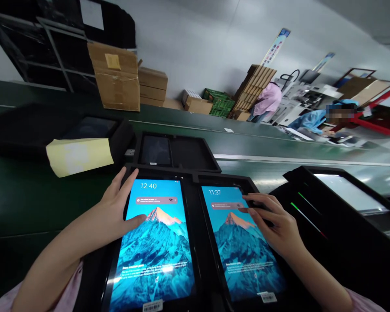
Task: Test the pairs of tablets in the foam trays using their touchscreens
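Note:
Two lit tablets lie side by side in a black foam tray [204, 277], both showing a snowy mountain lock screen. The left tablet [159, 255] reads 12:40 and the right tablet [243, 251] reads 11:37; each carries a small barcode sticker at its lower edge. My left hand [117, 208] has its fingers spread at the left tablet's upper left edge, with the thumb over the screen. Over the right tablet's upper right side is my right hand [274, 221], fingers extended and slightly bent, tips at or just above the glass. Nothing is visibly gripped in either hand.
Behind stands another foam tray holding a dark tablet [156, 150]. A black foam tray with yellow paper [79, 156] is at left; another with a bright-screened tablet [351, 193] is at right. Cardboard boxes [117, 78] stand beyond the green bench [247, 141]. Two people work further back.

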`<state>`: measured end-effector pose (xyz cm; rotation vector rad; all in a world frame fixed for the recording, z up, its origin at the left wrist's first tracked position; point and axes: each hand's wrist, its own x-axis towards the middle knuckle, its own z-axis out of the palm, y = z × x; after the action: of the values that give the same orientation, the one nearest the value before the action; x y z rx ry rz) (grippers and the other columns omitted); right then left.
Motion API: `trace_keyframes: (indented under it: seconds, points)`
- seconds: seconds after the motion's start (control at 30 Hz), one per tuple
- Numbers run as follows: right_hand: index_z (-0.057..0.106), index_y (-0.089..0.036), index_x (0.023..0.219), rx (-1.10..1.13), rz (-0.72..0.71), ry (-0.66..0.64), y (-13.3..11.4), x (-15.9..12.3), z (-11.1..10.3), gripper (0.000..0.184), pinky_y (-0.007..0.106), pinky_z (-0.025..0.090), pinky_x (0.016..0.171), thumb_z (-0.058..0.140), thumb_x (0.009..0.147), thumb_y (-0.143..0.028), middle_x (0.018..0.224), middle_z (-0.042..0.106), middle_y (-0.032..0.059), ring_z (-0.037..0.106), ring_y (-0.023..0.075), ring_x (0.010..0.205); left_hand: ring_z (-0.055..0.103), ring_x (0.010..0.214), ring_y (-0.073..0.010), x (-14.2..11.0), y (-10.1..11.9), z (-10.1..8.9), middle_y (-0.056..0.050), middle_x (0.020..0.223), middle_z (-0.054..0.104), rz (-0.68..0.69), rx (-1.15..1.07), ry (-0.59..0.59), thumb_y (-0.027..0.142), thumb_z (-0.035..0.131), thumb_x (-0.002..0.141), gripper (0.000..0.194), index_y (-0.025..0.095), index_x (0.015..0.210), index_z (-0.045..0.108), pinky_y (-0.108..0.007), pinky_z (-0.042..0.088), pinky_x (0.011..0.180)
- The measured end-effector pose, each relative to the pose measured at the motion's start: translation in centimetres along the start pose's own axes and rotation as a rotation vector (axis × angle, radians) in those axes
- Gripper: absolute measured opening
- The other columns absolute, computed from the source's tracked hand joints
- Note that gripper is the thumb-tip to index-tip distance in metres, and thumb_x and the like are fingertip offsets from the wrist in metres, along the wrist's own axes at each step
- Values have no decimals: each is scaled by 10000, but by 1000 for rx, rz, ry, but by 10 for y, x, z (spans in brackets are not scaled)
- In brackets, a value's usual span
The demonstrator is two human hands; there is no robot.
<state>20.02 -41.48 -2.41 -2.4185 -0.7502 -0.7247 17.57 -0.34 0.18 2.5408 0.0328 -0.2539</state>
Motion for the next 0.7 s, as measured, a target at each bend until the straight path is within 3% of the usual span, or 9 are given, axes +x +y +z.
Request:
trace_keyframes:
  seconds: [0.13, 0.27, 0.33, 0.4, 0.5, 0.6, 0.7]
  points:
    - [815, -290, 886, 46, -26, -31, -7, 0, -4, 230, 383, 604, 821, 596, 935, -241, 1062, 728, 71, 659, 240, 1040, 211, 1501, -469, 8, 1, 4, -57, 1697, -148, -5, 5, 36, 646, 612, 802, 1059, 332, 1617, 13, -548, 528, 987]
    - [818, -305, 861, 135, -84, -152, -11, 0, -10, 251, 417, 599, 862, 583, 931, -252, 1124, 721, 70, 641, 266, 1105, 337, 1462, -429, 25, -3, 5, -224, 1658, 182, -142, -137, 290, 606, 469, 909, 899, 140, 1609, 150, -569, 426, 1104]
    - [816, -315, 867, 178, -132, -237, -10, -1, -11, 271, 430, 590, 895, 568, 931, -228, 1200, 701, 56, 614, 273, 1172, 376, 1453, -378, 26, -6, 4, -208, 1638, 262, -146, -212, 346, 631, 423, 936, 892, 152, 1614, 99, -542, 388, 1146]
    - [814, -325, 866, 173, -155, -271, -8, -1, -9, 281, 439, 580, 922, 566, 933, -211, 1248, 680, 45, 582, 273, 1221, 348, 1476, -338, 19, -6, 2, -124, 1673, 222, -94, -254, 317, 694, 409, 928, 904, 248, 1620, 36, -532, 352, 1177]
    - [810, -341, 955, 45, -80, -184, -3, -2, -4, 245, 481, 563, 953, 581, 947, -254, 1280, 662, 53, 555, 284, 1239, 285, 1503, -349, 2, -1, -2, -40, 1696, 161, -91, -192, 229, 758, 409, 895, 905, 348, 1614, 44, -561, 345, 1175]
    - [783, -322, 1084, -17, 16, -89, 2, -4, -2, 258, 520, 550, 968, 550, 973, -301, 1324, 639, 74, 552, 296, 1236, 365, 1456, -392, -13, 5, -3, -12, 1705, 114, -97, -77, 147, 778, 420, 871, 919, 403, 1605, 14, -552, 463, 1077]
    - [786, -304, 1073, 13, 44, -72, 1, -5, -4, 261, 492, 569, 950, 542, 979, -313, 1303, 651, 76, 576, 282, 1204, 471, 1371, -435, -21, 8, 1, -6, 1711, 44, -68, 14, 87, 790, 478, 828, 978, 439, 1593, -19, -529, 555, 937]
